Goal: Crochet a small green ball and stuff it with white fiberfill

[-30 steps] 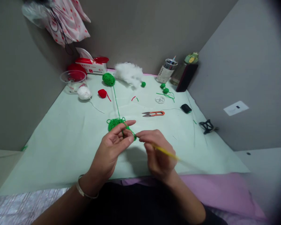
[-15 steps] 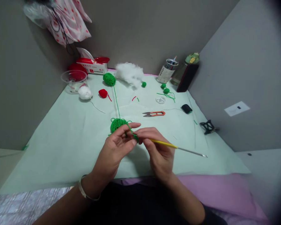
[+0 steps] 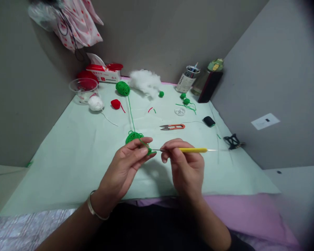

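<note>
Between the thumb and fingers of my left hand (image 3: pixel 129 158) is a small green crochet piece (image 3: pixel 151 151). My right hand (image 3: pixel 186 160) is closed round a crochet hook (image 3: pixel 193 150) with a yellow handle, held nearly level. Its thin metal end points left and reaches the green piece at my left fingertips; the very tip is hidden there. A loose heap of green yarn (image 3: pixel 134 136) lies just behind my left hand, partly covered by it. One strand runs over my left fingers, and another leads back to a green yarn ball (image 3: pixel 122 88).
Orange-handled thread snips (image 3: pixel 172 127) lie beyond my right hand. Farther back are white stuffing (image 3: pixel 146 83), a red crochet piece (image 3: pixel 116 104), a white yarn ball (image 3: pixel 95 103) and small green balls (image 3: pixel 186 101). A can (image 3: pixel 187 79) and a bottle (image 3: pixel 206 82) stand at the back right.
My right hand has moved right and turned the hook from a slant to nearly level. My left fingers have closed in more on the green piece, which now shows more clearly.
</note>
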The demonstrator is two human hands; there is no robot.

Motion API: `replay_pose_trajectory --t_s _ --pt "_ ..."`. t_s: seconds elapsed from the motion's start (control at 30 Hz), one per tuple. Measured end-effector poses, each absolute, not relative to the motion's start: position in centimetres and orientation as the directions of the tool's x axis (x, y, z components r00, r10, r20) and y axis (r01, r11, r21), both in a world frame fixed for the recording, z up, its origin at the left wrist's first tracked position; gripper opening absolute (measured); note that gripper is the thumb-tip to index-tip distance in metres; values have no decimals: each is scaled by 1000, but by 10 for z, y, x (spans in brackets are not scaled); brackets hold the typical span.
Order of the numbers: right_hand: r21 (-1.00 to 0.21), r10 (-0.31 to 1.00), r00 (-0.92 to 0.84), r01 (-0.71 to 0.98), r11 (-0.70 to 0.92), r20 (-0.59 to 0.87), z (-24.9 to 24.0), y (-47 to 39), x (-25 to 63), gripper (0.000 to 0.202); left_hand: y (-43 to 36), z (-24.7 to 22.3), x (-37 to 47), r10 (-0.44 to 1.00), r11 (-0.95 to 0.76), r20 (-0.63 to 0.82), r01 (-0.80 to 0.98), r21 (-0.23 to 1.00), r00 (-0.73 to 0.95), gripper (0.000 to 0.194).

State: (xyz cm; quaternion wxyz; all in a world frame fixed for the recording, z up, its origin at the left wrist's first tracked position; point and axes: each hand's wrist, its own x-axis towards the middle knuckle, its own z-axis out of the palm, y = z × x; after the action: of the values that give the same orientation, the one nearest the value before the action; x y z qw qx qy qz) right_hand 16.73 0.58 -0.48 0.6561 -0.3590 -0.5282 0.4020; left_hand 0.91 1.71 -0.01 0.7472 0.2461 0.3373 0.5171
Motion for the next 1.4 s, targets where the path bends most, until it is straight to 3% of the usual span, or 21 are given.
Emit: replay_pose_trajectory --t_s 0.1,0.43,0.63,0.87,1.13,1.4 --pt "-901 954 67 -316 298 292 -5 7 163 12 14 0 10 970 240 -179 -532 812 164 19" --pt "-908 972 48 -347 233 231 -3 5 159 11 13 1 11 951 293 -181 -550 782 249 28" --pt "-906 978 85 -368 207 189 1 6 154 10 13 3 6 915 385 -201 -605 697 350 42" --pt "-891 981 119 -413 190 154 6 9 160 14 15 6 -2 852 515 -256 -642 568 458 31" --pt "-882 988 75 -446 152 132 5 11 158 12 10 5 7 950 272 -138 -525 807 280 18" --pt "-905 979 56 -374 204 198 6 9 155 11 7 7 9 959 226 -93 -521 823 269 15"
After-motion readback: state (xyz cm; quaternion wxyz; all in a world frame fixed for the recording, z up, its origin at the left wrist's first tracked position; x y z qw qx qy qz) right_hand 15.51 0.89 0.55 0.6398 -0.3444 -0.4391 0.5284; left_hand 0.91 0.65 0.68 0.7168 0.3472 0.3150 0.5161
